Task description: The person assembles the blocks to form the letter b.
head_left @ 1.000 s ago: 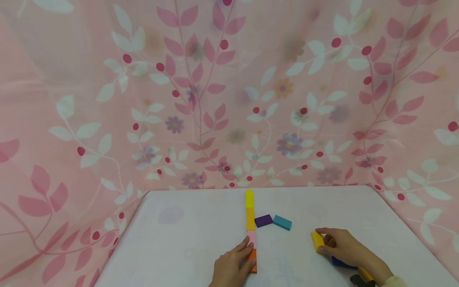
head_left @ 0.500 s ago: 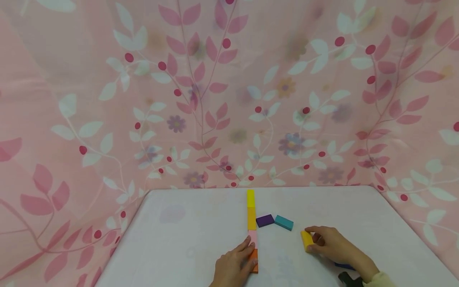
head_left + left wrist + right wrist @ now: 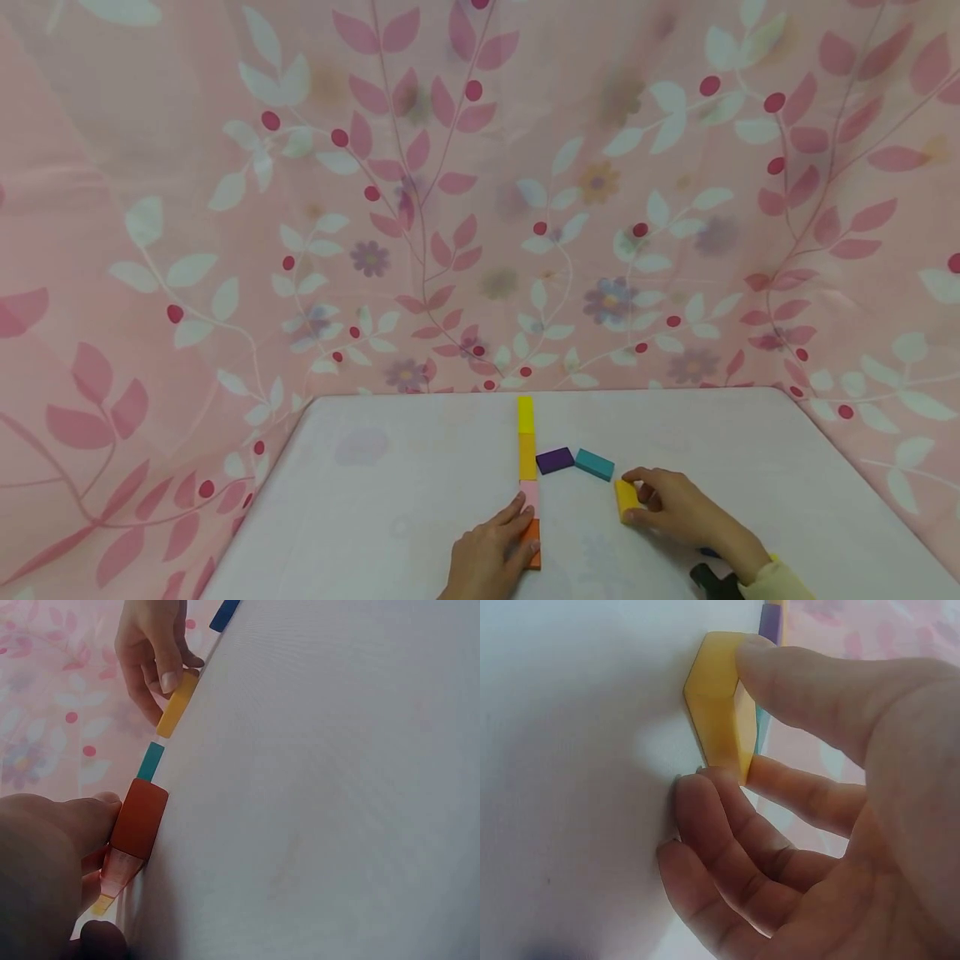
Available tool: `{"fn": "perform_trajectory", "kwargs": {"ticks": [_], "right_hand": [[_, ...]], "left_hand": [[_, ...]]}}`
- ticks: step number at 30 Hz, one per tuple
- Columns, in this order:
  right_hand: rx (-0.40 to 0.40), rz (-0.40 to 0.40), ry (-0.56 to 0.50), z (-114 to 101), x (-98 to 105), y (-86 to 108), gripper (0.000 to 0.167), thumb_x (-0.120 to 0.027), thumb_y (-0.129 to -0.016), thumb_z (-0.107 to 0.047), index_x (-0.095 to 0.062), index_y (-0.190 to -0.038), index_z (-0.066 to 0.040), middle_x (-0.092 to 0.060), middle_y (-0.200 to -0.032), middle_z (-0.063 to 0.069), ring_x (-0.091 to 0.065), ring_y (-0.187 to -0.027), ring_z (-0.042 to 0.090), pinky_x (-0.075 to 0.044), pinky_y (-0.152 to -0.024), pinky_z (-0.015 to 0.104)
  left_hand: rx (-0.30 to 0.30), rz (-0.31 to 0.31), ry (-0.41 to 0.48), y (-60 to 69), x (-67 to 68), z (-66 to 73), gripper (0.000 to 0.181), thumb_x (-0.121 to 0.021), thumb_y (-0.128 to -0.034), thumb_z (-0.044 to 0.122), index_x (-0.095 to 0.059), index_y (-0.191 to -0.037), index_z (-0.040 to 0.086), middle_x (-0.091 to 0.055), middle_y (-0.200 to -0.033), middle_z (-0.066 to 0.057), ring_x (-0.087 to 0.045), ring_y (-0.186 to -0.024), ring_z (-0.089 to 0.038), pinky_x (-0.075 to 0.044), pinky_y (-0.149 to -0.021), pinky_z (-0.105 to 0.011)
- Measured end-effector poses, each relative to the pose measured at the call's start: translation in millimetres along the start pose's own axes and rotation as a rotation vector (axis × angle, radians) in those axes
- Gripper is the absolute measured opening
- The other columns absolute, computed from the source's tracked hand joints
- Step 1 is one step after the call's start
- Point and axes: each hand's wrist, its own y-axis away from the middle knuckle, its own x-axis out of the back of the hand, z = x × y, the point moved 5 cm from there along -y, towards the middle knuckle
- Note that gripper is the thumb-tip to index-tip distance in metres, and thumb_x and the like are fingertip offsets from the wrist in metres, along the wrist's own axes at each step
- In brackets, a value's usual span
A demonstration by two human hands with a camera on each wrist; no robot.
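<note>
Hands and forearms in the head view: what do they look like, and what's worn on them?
Both the left hand and the right hand are ungloved, with no rings visible. A pale yellow sleeve covers the right forearm; a dark, knobbed fitting shows beside it. No left sleeve is in view.

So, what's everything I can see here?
Table: 1, white, foreground
Backdrop: 1, floral pink, behind
Lemon block: 1, bright yellow, row's far end
Amber block: 1, golden, second
Pink block: 1, pink, third
Orange block: 1, orange, fourth
Purple block: 1, purple, beside row
Teal block: 1, teal, beside purple
Yellow block: 1, yellow, right of teal
Blue block: 1, dark blue, farther right
Dark object: 1, black, bottom edge, unclear
Sleeve: 1, pale yellow, right arm
Left hand: 1, bare, on pink and orange
Right hand: 1, bare, holding yellow block
</note>
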Motion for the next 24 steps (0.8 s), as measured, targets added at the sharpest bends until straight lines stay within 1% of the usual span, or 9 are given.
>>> {"fn": "perform_trajectory", "kwargs": {"ticks": [8, 11, 18, 24], "right_hand": [[0.035, 0.026, 0.031, -5.1, -1.5, 1.3, 0.056, -0.083, -0.093, -0.037, -0.064, -0.131, 0.000, -0.063, -0.093, -0.002, -0.051, -0.075, 0.005, -0.049, -0.069, 0.021], [0.035, 0.034, 0.036, -6.4, -3.0, 0.3, 0.056, -0.082, -0.093, -0.037, -0.064, -0.132, -0.001, -0.063, -0.094, -0.001, -0.051, -0.076, 0.006, -0.049, -0.069, 0.021], [-0.018, 0.059, 0.066, -8.1, -5.4, -2.5, 0.054, -0.085, -0.090, -0.040, -0.066, -0.129, -0.008, -0.062, -0.094, -0.002, -0.050, -0.077, 0.008, -0.048, -0.069, 0.021], [-0.007, 0.078, 0.064, -8.8, -6.2, -2.8, 0.052, -0.085, -0.090, -0.039, -0.067, -0.127, -0.007, -0.061, -0.092, -0.003, -0.049, -0.076, 0.007, -0.048, -0.069, 0.021]], "left_hand": [[0.005, 0.008, -0.005, -0.1, -0.5, 0.4, 0.053, -0.073, -0.0968, 0.053, -0.068, -0.143, 0.028, -0.058, -0.156, 0.013, -0.070, -0.129, -0.025, -0.061, -0.091, -0.055], [0.007, 0.008, -0.010, -0.5, -0.3, 0.5, 0.053, -0.073, -0.0969, 0.053, -0.069, -0.143, 0.028, -0.058, -0.155, 0.013, -0.070, -0.129, -0.024, -0.061, -0.092, -0.054], [0.007, 0.018, -0.017, -0.1, -1.5, -0.2, 0.053, -0.074, -0.0960, 0.053, -0.069, -0.142, 0.028, -0.059, -0.155, 0.013, -0.070, -0.128, -0.024, -0.062, -0.090, -0.053], [-0.004, 0.024, -0.040, 0.1, -1.4, 0.6, 0.053, -0.073, -0.0963, 0.054, -0.069, -0.143, 0.030, -0.059, -0.155, 0.014, -0.071, -0.126, -0.025, -0.063, -0.087, -0.052]]}}
